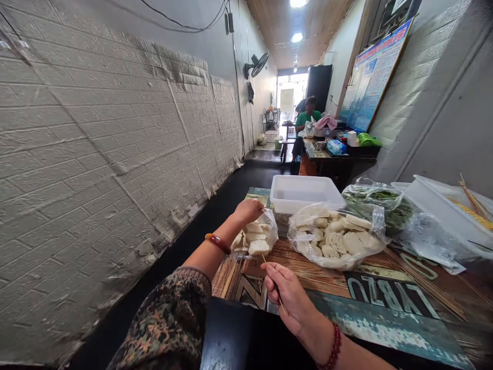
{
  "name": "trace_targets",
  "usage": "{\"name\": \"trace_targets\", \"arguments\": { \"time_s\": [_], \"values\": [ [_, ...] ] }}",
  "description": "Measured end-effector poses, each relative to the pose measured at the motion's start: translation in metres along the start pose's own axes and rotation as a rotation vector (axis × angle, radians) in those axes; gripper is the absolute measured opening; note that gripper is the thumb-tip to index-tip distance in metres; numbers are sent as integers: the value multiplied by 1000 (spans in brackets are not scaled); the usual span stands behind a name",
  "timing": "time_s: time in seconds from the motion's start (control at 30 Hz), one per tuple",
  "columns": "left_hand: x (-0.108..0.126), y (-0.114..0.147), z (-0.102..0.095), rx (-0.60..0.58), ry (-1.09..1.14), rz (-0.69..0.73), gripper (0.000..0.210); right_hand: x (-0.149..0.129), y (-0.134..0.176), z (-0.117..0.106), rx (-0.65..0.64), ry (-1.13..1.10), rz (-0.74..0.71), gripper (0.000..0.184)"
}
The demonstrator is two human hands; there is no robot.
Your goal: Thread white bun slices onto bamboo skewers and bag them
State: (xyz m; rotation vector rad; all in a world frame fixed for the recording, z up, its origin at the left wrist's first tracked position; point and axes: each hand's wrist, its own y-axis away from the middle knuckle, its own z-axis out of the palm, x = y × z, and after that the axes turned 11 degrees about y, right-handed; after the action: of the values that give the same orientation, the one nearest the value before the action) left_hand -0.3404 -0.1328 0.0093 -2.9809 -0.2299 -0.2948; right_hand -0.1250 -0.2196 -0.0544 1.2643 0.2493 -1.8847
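My left hand pinches the upper edge of a small clear plastic bag near the table's left side. Thick white slices of food lie in the bag's open mouth; I cannot tell their exact kind. Between the fingers of my right hand is a thin wooden skewer. The skewer points up and away, its tip close to the nearest white slice; whether it touches is unclear. Right of the small bag sits a larger clear bag filled with pale, rounded slices.
Behind the bags stands a white plastic tub. Bagged leafy greens, another white tub and loose skewers lie to the right on the patterned table. A brick-patterned wall runs along the left. Farther back sits a person in green.
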Motion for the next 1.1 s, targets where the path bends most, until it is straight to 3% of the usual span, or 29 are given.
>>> {"name": "trace_targets", "arguments": {
  "time_s": [0.2, 0.5, 0.67, 0.87, 1.0, 1.1],
  "values": [
    [4, 1, 2, 3, -18, 9, 27, 17, -32, 1, 103, -71, -36, 43],
    [7, 6, 8, 14, 1, 28, 29, 19, -50, 5, 32, -82, -23, 37],
    [11, 6, 10, 20, -3, 27, 28, 24, -66, -4, 58, -49, 2, 38],
    [10, 6, 11, 63, 32, 57, 24, 29, -54, -18, 3, 67, 34, 42],
    [4, 15, 10, 146, 124, 112, 28, 23, -36, -36, -7, 170, 19, 40],
    [4, 36, 15, 356, 314, 166, 32, 15, -20, -60, 37, 234, -41, 33]
  ]
}}
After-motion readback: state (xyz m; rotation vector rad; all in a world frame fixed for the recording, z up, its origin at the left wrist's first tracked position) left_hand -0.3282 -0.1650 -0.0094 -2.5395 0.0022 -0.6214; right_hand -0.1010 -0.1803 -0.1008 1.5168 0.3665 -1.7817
